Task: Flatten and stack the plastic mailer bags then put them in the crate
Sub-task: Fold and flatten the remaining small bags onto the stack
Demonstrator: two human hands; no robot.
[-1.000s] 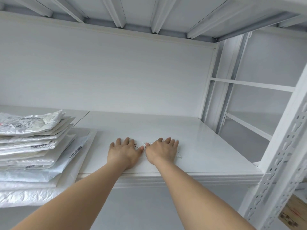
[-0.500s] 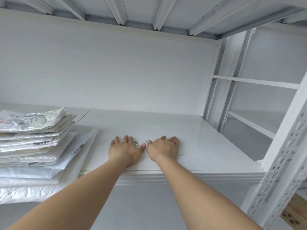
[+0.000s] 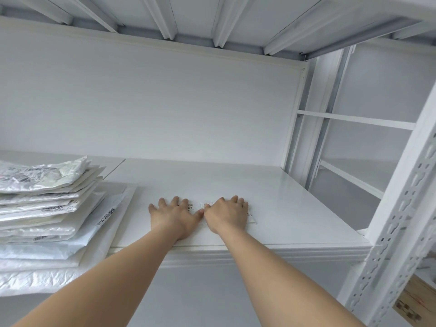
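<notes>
Head view: your left hand (image 3: 174, 215) and right hand (image 3: 227, 214) lie flat, fingers straight and spread, thumbs almost touching. They press a small mailer bag (image 3: 251, 219) onto the shelf (image 3: 295, 208) near its front edge, likely to push air out. Its long axis seems to run left-right along that edge, though your hands hide most of it. The stack (image 3: 47, 208) sits to the left.

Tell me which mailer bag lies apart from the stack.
The small clear mailer pressed flat under the left hand and right hand; every other one sits piled in the stack at left.
</notes>
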